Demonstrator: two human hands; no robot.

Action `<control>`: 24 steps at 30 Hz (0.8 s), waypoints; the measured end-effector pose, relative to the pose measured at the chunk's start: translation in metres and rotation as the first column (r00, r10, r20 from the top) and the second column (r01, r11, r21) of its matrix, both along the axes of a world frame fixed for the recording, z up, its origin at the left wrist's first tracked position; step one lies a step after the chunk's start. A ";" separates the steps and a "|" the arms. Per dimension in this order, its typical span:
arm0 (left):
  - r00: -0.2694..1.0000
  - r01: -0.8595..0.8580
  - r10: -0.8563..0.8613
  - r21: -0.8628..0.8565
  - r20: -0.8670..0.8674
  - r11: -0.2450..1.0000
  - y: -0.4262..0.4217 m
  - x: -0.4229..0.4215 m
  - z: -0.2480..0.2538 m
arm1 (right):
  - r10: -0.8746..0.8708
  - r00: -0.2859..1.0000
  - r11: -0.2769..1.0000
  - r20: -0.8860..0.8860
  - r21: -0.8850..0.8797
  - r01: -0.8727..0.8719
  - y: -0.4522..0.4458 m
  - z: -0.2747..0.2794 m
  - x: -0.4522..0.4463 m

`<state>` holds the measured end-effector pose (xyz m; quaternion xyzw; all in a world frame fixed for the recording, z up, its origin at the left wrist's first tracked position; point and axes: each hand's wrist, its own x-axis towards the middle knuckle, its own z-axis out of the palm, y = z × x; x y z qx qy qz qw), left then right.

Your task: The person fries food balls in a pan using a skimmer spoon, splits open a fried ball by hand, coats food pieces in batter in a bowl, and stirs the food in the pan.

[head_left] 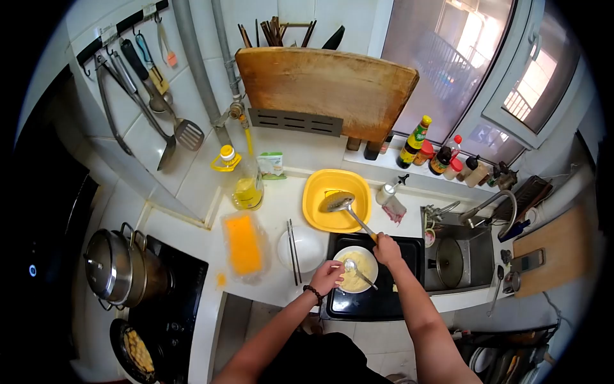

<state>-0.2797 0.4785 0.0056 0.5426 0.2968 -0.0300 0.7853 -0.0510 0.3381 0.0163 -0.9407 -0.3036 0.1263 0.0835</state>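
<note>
I've got both bare forearms extended forward on my remote feed: left hand curled, angled inward; right hand fisted, slightly farther out.

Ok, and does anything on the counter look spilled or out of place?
Possibly one spot: a small orange patch on the white counter, just outside the clear-wrapped orange block. It looks like a stray bit or spill of similar colour, though it's too small to tell which.

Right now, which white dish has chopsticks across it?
The one left of the black tray; the bowl by the left hand contains yellowish food and a spoon.
</note>
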 end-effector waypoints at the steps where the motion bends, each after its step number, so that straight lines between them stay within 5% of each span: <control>1: 1.000 0.007 -0.007 -0.008 0.008 1.000 0.002 0.010 0.002 | 0.019 0.999 1.000 0.034 0.017 -0.019 0.004 0.016 -0.009; 5: 0.999 0.001 0.001 -0.060 0.039 0.998 0.011 0.043 0.004 | -0.060 0.998 0.995 -0.005 0.073 0.061 0.010 0.047 -0.034; 12: 0.998 0.022 -0.018 -0.071 0.057 0.997 0.007 0.064 -0.009 | -0.150 0.962 0.890 -0.227 0.392 0.232 0.000 0.022 -0.068; 15: 0.997 -0.024 0.029 -0.077 0.072 0.997 -0.002 0.059 -0.006 | -0.147 0.942 0.896 -0.302 0.362 0.256 -0.004 0.033 -0.067; 17: 0.993 -0.097 0.101 -0.056 0.058 0.994 -0.004 0.043 0.004 | -0.024 0.986 0.905 -0.167 0.416 0.092 -0.016 0.001 -0.057; 19: 0.988 -0.129 0.131 -0.033 0.076 0.991 -0.007 0.026 0.015 | -0.093 0.749 0.862 -0.656 0.323 0.390 -0.016 0.021 -0.058; 21: 0.970 -0.226 0.224 0.012 0.092 0.974 -0.013 0.002 0.019 | 0.003 0.663 0.859 -0.749 0.341 0.382 -0.014 0.061 -0.074; 23: 0.948 -0.312 0.308 0.034 0.082 0.949 -0.022 -0.036 0.034 | 0.199 0.193 0.755 -0.961 0.276 0.595 -0.020 0.074 -0.084; 24: 0.923 -0.373 0.372 0.002 0.096 0.928 -0.028 -0.056 0.026 | 0.249 0.106 0.760 -0.963 0.262 0.595 -0.021 0.081 -0.093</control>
